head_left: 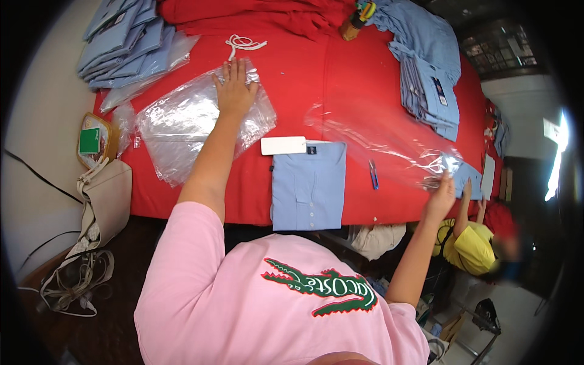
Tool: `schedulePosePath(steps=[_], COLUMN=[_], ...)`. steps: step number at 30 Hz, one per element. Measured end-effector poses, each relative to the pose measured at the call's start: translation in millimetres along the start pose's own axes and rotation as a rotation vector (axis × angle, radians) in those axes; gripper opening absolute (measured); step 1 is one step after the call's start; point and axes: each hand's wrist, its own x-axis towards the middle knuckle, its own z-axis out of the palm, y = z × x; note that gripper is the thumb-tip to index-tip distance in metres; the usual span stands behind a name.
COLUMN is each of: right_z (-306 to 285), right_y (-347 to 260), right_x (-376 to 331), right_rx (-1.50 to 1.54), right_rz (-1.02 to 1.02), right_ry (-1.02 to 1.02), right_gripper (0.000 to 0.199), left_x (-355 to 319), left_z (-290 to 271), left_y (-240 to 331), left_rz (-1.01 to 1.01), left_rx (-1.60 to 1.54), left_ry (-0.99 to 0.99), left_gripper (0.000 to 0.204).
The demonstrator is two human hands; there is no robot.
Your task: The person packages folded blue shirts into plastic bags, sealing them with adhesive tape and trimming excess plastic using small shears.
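Note:
My left hand [236,91] lies flat, fingers apart, on a stack of clear plastic bags [176,125] at the left of the red-covered table. Out to the right, my right hand [441,196] pinches the end of a single clear plastic bag [377,137], which stretches leftward across the cloth. Between my arms a folded light blue shirt [310,191] rests at the table's near edge, buttons toward me. A white rectangular card [283,145] lies over its top left corner. Right of the shirt is a small blue tool [373,174], too small to name surely.
Folded blue shirts are piled at far left [125,45] and far right [429,97]. White cord [243,44] and a holder with tools [358,21] lie farther back. A basket [97,140] sits at the left edge. A person in yellow [471,246] works at the right.

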Motion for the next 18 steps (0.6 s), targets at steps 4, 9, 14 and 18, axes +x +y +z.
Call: schedulePosePath(steps=[4,9,14,18], right_z=[-49.8,-31.7,47.2,48.0], right_y=[-77.4,-122.0,-60.4,19.7], right_x=[-1.1,-62.8,-145.3,-194.8], right_rx=[0.061,0.129,-0.105,-0.304], right_rz=[-0.259,-0.288,-0.075,-0.069], right_ry=[-0.176,-0.822,-1.334,-1.413], right_gripper=[0.019,0.017,0.024,0.024], left_x=[10.1,-45.6,-185.6,-220.4], left_z=[-7.5,-72.0,-122.2,-95.5], left_y=[-16.1,22.2,84.4,99.3], left_rz=[-0.075,-0.098,-0.139,-0.068], left_rx=[-0.475,-1.385,-1.472,-0.692], left_ry=[0.148,-0.077,-0.583,-0.200], left_gripper=[0.082,0.067,0.062,0.063])
